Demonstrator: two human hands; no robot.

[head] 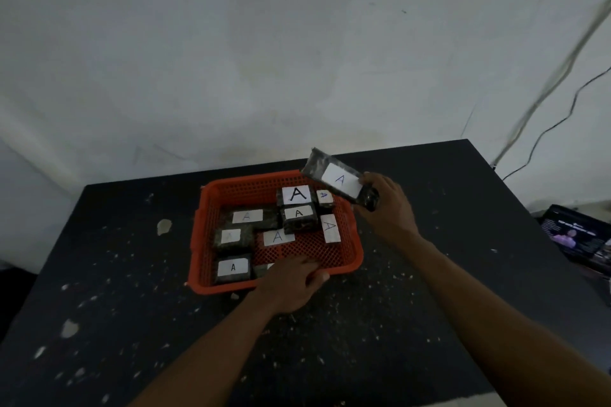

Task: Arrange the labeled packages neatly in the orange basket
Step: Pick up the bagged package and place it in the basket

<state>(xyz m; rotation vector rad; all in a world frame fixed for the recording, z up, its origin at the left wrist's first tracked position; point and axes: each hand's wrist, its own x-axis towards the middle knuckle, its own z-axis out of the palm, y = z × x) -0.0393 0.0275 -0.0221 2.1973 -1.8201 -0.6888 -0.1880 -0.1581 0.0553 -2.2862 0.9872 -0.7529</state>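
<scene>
An orange basket (211,208) of plastic mesh sits in the middle of a dark, speckled table (429,307), and most of the sorting looks done: several dark wrapped packages, each with a white label marked with the letter A, already lie inside it. A package with a large bold A (296,196) stands at the far side, a smaller one (324,197) just to its right, and another (299,217) just in front of it. A long package (254,217) lies at the left centre, with one (232,237) nearer beside it and another (233,268) in the near left corner. A label (277,236) shows mid-basket and a tall narrow one (330,228) against the right wall. They lie at mixed angles with bare mesh between them, so tidying appears to remain. One more long package (340,179) is not yet in: the right hand (386,205) grasps it by its right end, fingers curled round it, holding it tilted in the air above the basket's far right corner. The left hand (291,284) reaches over the near rim with fingers fairly straight, resting on or just above a partly hidden package (263,269); whether it grips that one cannot be told. No other packages show on the table, so the held one seems to be the last to place.
</scene>
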